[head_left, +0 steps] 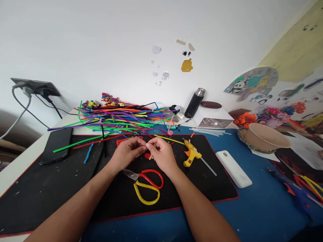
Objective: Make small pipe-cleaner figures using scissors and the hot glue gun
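Just beneath my fingertips, near the middle of the bench, there is a small red piece with a bit of yellow beside it; my right hand partly covers this place. My left hand meets the right one there. On both, thumb and finger are pinched together and the tips touch; whether something thin is between them, I cannot tell. Nearer to the bench's front edge, the scissors lie on the black mat, their blades partly under my left arm. To the right is the yellow glue gun, and farther toward the right edge, a white oblong device. A heap of coloured stems stretches along the back edge. A black phone lies toward the left edge.
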A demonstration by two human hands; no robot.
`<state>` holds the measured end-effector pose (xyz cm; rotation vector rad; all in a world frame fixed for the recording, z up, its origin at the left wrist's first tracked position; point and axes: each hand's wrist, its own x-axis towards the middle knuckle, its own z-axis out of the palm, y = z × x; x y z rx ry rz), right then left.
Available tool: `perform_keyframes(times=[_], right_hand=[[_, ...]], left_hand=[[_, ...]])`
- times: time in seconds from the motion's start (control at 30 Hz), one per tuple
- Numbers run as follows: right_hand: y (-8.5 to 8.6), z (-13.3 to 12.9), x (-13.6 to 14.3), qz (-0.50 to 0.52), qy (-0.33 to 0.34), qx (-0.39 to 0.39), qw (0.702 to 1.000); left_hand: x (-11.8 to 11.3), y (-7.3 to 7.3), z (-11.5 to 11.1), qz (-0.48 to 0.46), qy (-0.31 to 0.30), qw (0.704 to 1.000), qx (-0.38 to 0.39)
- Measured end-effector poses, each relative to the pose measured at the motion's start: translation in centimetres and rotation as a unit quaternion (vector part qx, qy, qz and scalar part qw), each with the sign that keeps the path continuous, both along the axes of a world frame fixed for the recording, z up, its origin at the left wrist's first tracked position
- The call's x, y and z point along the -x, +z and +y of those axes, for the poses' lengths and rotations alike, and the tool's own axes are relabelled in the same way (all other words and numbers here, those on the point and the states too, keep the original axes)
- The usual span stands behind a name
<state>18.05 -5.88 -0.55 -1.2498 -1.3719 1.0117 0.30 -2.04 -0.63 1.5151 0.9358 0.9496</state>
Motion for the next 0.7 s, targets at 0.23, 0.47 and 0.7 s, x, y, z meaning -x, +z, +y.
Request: perform_keyframes(times=[0.23,0.47,0.7], right_hand=[[2.8,-2.8,-0.7,-0.185,0.094,0.003,0.978],[4.4,-7.4,-1.7,-0.456,0.221,-0.019,0.862],[3.2,-8.1,-0.7,-0.543,0.247,-0.061,0.800]], left_hand=[[0.7,-0.6,1.2,-0.016,0.107,0.994,-0.001],[0.6,-0.5,1.5,-0.082,0.143,0.986,0.012],[0.9,-0.6,1.8,-0.099,0.153,0.983,0.003]])
